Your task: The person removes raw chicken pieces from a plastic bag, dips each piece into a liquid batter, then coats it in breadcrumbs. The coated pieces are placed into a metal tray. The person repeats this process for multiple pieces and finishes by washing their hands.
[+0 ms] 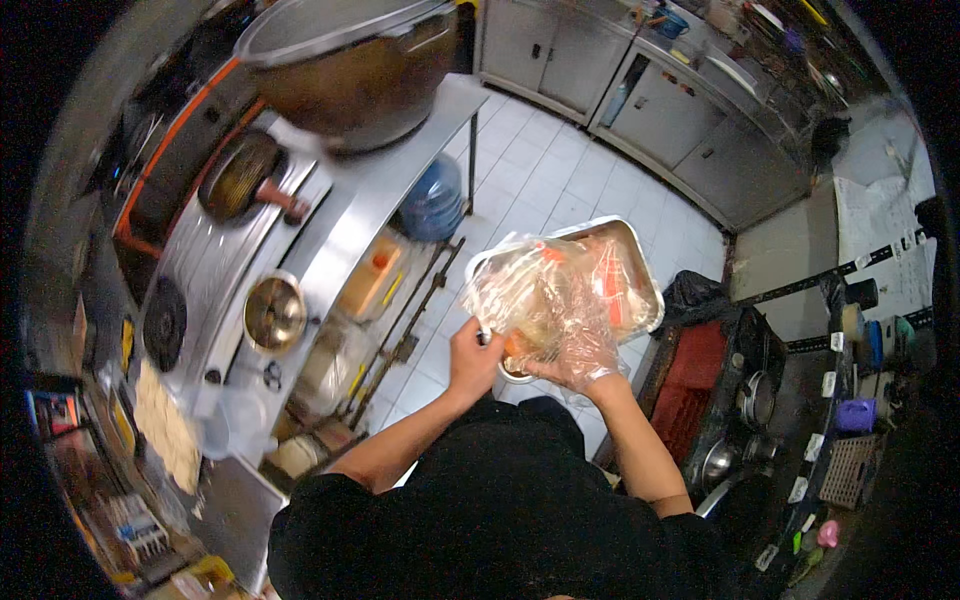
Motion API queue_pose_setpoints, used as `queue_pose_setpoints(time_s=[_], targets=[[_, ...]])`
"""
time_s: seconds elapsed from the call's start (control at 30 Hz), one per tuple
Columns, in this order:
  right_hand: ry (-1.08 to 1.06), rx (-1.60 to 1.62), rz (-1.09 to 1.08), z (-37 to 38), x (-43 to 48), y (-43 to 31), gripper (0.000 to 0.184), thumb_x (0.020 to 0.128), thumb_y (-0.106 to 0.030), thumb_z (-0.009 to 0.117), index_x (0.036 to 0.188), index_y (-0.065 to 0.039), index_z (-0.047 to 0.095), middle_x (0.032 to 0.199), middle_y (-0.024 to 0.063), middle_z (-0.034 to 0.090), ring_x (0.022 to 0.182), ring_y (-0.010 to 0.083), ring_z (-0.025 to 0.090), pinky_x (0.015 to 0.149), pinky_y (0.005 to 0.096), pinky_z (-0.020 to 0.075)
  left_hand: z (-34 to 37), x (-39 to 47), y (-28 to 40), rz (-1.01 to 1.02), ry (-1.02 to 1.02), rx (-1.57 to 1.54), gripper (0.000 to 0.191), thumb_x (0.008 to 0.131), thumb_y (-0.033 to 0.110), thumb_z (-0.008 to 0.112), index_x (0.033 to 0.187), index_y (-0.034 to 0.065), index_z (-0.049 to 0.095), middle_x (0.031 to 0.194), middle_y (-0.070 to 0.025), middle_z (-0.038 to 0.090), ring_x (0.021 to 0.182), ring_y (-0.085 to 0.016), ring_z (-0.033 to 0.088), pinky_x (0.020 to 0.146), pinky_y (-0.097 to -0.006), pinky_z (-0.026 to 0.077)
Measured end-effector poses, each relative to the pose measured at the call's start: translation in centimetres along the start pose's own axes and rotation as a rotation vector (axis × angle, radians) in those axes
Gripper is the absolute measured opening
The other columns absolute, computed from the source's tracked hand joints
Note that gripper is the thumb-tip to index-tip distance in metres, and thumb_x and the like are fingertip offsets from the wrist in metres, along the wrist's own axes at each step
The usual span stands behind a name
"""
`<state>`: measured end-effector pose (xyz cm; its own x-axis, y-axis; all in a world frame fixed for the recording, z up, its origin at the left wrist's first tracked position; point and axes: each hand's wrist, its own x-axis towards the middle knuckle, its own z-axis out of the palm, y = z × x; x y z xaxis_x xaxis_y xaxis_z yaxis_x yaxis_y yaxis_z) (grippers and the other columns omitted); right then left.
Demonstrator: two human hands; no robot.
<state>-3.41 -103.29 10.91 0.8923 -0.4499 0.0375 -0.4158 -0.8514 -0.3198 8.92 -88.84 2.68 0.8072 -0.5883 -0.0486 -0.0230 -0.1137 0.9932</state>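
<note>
A rectangular metal tray [646, 281] is in front of my body, above the tiled floor. Crumpled clear plastic [506, 274] covers much of it, and orange and pale pieces, perhaps food, show in and under the plastic. My left hand [476, 356] is bare, its thumb and fingers closed at the near-left edge of the tray and plastic. A clear disposable glove covers my right hand [581, 349], which lies over the near side of the tray against the plastic. Folds and glare hide its fingertips, and whether it grips anything is unclear.
A steel counter [330, 225] at left bears a large pot [352, 90], a brown-handled pan [240, 176] and a metal bowl [275, 311]. Below stands a blue water bottle [433, 199]. Steel cabinets [660, 112] line the far side. A red crate-like object [686, 375] is at right.
</note>
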Motion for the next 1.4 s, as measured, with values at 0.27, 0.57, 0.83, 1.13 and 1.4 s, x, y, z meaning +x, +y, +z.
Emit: queue_pose_setpoints(time_s=[0.27,0.57,0.83,1.13,1.4], targets=[[-0.123,0.078,0.232,-0.9,16.4,14.8,0.082,0.086,-0.041,0.075,0.158,-0.015,0.045,0.153,0.0278,0.05,0.138,0.0502,0.049,0.112,0.0611,0.04,14.0,20.2,0.4,-0.002,-0.22,0.181,0.03,0.091,0.007,0.064,0.119,-0.0055,0.069,0.1,-0.0092,0.076,0.085,-0.013,0.069,0.073,-0.0311,0.056],[0.031,0.025,-0.159,-0.2,41.4,27.7,0.075,0.091,-0.022,0.062,0.162,-0.017,0.038,0.152,0.0241,0.052,0.141,0.0436,0.049,0.118,0.052,0.0389,20.7,40.8,2.3,0.05,0.116,0.034,0.027,0.093,0.009,0.063,0.115,-0.0046,0.07,0.092,-0.0101,0.075,0.074,-0.011,0.066,0.066,-0.0302,0.052],[-0.144,0.162,-0.295,-2.0,68.4,31.9,0.052,0.1,-0.027,0.062,0.15,-0.017,0.055,0.153,0.0197,0.053,0.14,0.0403,0.051,0.117,0.0486,0.0419,21.6,61.8,3.2,-0.076,0.383,0.086,0.032,0.092,0.016,0.063,0.116,-0.0039,0.071,0.089,-0.0138,0.075,0.071,-0.016,0.065,0.066,-0.0339,0.052],[0.231,0.472,-0.265,-8.4,89.4,40.3,0.054,0.084,-0.01,0.074,0.137,-0.011,0.065,0.142,0.014,0.063,0.134,0.0307,0.058,0.114,0.0423,0.0449,24.5,83.5,3.8,-0.036,0.364,-0.045,0.033,0.094,0.016,0.061,0.117,-0.0054,0.07,0.095,-0.019,0.075,0.08,-0.022,0.069,0.073,-0.0384,0.054],[0.606,0.825,-0.298,-12.9,107.9,52.3,0.057,0.084,-0.015,0.079,0.136,-0.002,0.061,0.132,0.0107,0.067,0.123,0.0245,0.063,0.108,0.0385,0.0491,30.0,104.6,4.8,0.092,0.421,0.081,0.03,0.098,0.018,0.062,0.113,-0.008,0.067,0.092,-0.0169,0.073,0.074,-0.021,0.07,0.066,-0.0369,0.055]])
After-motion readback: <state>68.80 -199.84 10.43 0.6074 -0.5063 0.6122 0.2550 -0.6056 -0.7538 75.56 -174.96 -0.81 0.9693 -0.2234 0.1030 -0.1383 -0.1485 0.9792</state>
